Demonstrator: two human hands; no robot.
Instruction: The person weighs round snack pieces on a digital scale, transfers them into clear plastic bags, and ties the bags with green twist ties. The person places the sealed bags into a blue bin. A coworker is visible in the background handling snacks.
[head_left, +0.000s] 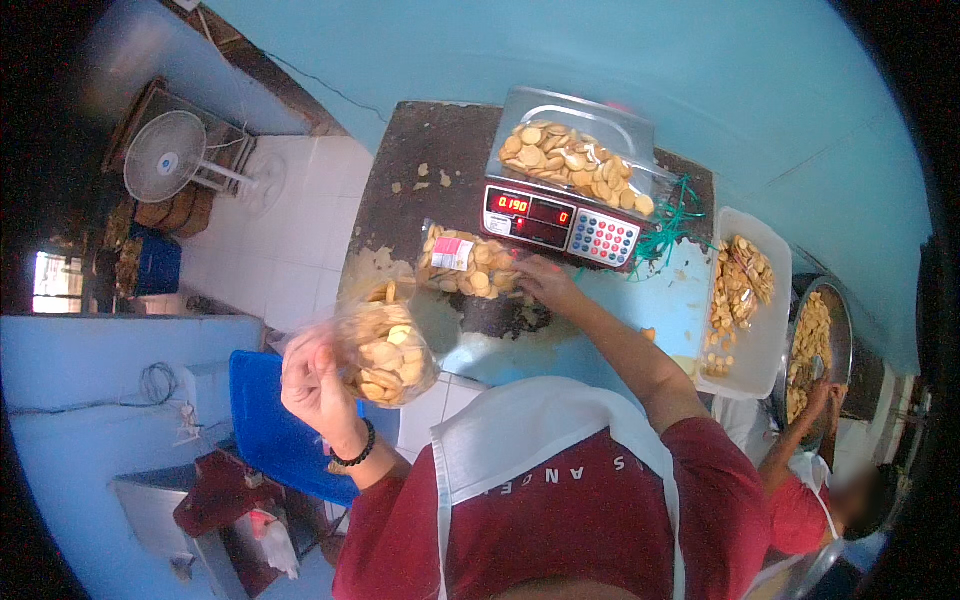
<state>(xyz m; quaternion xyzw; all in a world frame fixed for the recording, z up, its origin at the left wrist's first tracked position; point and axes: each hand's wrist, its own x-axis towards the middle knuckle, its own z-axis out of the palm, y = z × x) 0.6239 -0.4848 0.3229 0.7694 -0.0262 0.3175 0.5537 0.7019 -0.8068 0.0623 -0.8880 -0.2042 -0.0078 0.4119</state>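
My left hand (319, 386), with a dark beaded bracelet at its wrist, grips a clear plastic bag of round, pale biscuits (386, 356) in front of the table. On the tabletop lies another clear bag of biscuits with a pink and white label (480, 274). The fingers of my right hand (544, 281) are at its right end; whether they pinch the plastic cannot be told. Just beyond stands a digital scale (562, 225) with lit red figures. A larger clear bag of biscuits (574, 161) lies on the scale's metal pan.
Green ties (667, 229) lie beside the scale. To the right are a white plastic tub (776, 300) holding biscuits and a large metal bowl (846, 330) of biscuits, where another person (802, 499) works. A blue plastic chair (259, 420) stands left; a fan (165, 157) is farther off.
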